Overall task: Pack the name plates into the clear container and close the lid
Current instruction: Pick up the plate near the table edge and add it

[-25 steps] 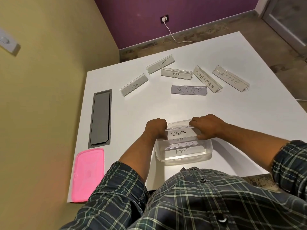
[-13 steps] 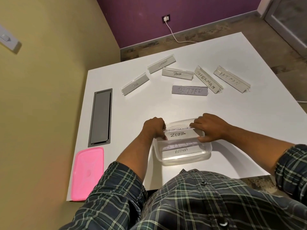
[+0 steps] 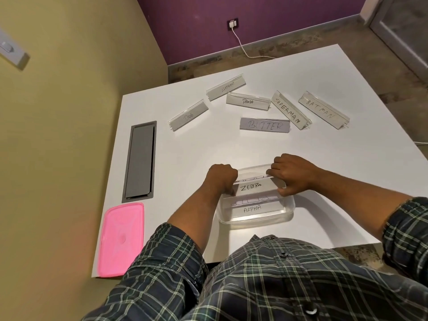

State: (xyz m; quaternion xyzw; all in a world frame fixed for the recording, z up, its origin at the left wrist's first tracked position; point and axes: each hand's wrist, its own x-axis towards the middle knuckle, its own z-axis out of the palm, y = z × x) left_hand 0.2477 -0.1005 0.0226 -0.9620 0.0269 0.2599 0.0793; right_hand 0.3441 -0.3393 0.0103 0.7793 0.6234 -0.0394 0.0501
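The clear container (image 3: 287, 212) sits near the table's front edge. Inside it lies the ALPHA name plate (image 3: 252, 209), with another plate partly hidden above it. My left hand (image 3: 221, 179) and my right hand (image 3: 293, 173) each grip one end of the ZEBRA name plate (image 3: 251, 187), held level over the container's far half. Farther back on the table lie the DOG plate (image 3: 188, 117), ELEPHANT plate (image 3: 227, 87), PANDA plate (image 3: 248, 101), BUTTER plate (image 3: 264, 125), SUPERMAN plate (image 3: 289, 110) and BATMAN plate (image 3: 323, 110). The pink lid (image 3: 121, 239) lies at the front left corner.
A grey cable hatch (image 3: 140, 161) is set into the white table (image 3: 196, 151) on the left. A yellow wall runs close along the left side. A white cable (image 3: 243, 46) hangs from a wall socket beyond the far edge.
Both hands have pressed the ZEBRA plate slightly lower into the container. The loose plates and the lid have not moved.
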